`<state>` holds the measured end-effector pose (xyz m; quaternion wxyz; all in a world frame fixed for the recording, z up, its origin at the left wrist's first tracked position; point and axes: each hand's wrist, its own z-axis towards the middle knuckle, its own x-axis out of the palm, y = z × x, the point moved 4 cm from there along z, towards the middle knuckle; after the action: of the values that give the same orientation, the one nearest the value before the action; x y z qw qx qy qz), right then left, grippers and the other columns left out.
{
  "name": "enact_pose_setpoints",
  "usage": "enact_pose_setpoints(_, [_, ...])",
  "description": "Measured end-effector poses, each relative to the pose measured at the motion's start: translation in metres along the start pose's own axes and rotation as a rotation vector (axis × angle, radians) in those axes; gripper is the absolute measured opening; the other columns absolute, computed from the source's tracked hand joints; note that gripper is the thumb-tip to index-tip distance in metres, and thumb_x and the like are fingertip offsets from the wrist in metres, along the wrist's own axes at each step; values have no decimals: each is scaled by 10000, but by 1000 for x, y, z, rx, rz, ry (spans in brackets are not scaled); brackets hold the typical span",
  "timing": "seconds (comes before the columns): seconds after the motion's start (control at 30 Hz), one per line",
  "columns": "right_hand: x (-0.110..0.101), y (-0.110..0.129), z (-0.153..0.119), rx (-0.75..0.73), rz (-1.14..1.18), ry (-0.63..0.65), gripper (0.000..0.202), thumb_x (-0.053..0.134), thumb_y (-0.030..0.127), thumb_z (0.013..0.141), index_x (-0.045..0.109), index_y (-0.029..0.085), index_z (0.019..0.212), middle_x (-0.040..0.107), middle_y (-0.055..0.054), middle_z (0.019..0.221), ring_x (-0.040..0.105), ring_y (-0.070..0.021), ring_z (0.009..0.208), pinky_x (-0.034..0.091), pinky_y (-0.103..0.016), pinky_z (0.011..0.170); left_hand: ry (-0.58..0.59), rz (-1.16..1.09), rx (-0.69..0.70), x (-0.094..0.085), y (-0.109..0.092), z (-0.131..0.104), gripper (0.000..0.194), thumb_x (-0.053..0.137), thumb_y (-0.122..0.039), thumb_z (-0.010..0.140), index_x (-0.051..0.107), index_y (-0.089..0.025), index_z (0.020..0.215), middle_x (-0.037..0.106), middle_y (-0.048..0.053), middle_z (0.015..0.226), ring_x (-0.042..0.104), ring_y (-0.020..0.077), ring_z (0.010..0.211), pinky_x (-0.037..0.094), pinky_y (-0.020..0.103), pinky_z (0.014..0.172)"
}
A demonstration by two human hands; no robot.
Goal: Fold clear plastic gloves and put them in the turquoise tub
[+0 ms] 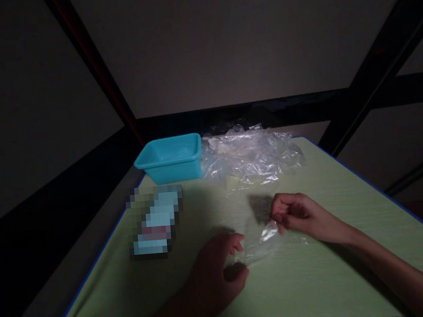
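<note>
In the middle of the table lies a thin clear plastic bag (260,246), partly lifted. My right hand (292,214) pinches its upper edge between thumb and fingers. To the left, my left hand (220,267) is close to the bag's other side, with thumb and fingers apart. Whether its fingertips touch the film I cannot tell. Beyond both hands spreads a heap of crumpled clear plastic bags (251,153).
A turquoise plastic basket (174,171) stands at the back left, beside the heap. Nearer me on the left lies a pixelated flat device (158,221). The light green table (353,279) has a blue edge, with dark-framed walls behind.
</note>
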<state>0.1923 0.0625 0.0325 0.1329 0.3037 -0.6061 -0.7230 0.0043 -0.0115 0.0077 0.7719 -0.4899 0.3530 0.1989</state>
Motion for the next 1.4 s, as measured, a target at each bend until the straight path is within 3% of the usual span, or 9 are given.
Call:
enact_pose_setpoints(0.13, [-2,-9,0,60,99,-36,204,560,338,823,483,180,719,626,-17,649,535,-87,504,415,-235,479,17,-96,-63,-1,2,2,451,583,-82,618,534,-194,1052,641,24,854,595,164,763,501,307,777])
enact_pose_setpoints(0.3, [9,-9,0,-14,99,60,268,581,372,821,503,167,975,650,-35,770,590,-116,649,466,-265,581,30,-137,-69,2,5,1,425,553,-59,640,543,-184,1047,639,20,849,589,152,760,487,292,773])
enact_pose_setpoints(0.47, [17,-6,-1,-143,-224,13,358,619,266,796,477,196,1117,622,-66,983,593,-163,838,491,-327,709,39,-140,-92,1,5,1,395,552,-62,646,552,-186,1021,640,19,854,587,152,769,480,291,778])
enact_pose_setpoints(0.63, [23,-1,0,-204,-581,23,461,607,244,807,425,209,1229,532,-115,1229,480,-253,1130,383,-475,930,43,-153,-107,0,3,1,397,547,-63,641,550,-188,1018,641,18,852,589,155,763,475,305,787])
enact_pose_setpoints(0.73, [24,-6,2,-163,-568,-24,523,633,203,776,406,200,1247,583,-82,1047,525,-237,1007,402,-458,881,48,-176,-125,0,3,2,381,544,-73,638,555,-193,999,640,16,840,589,157,759,477,299,774])
enact_pose_setpoints(0.93, [25,-19,6,-97,-238,-53,512,604,109,719,428,225,1185,488,39,758,511,-113,655,421,-239,569,55,-231,-135,-2,1,4,303,515,-110,679,573,-180,969,633,21,812,584,151,732,468,276,736])
enact_pose_setpoints(1.03, [25,-17,7,-99,-142,-68,491,585,101,707,435,224,1158,483,36,765,500,-106,652,415,-236,554,87,-274,-169,-3,1,3,173,463,-203,797,582,-179,920,637,35,843,590,155,761,462,260,715])
enact_pose_setpoints(1.17, [22,-12,7,-106,-60,-101,478,577,120,697,428,226,1139,500,9,834,490,-109,673,434,-259,583,93,-279,-186,-7,2,2,256,361,-301,888,590,-186,904,648,46,898,592,178,871,440,282,799])
enact_pose_setpoints(1.4, [17,-7,6,-87,-110,-164,437,543,144,723,405,232,1129,499,-2,876,472,-97,635,430,-249,550,55,-324,-209,-5,5,3,176,479,-256,792,590,-175,902,642,44,851,589,161,777,465,267,735])
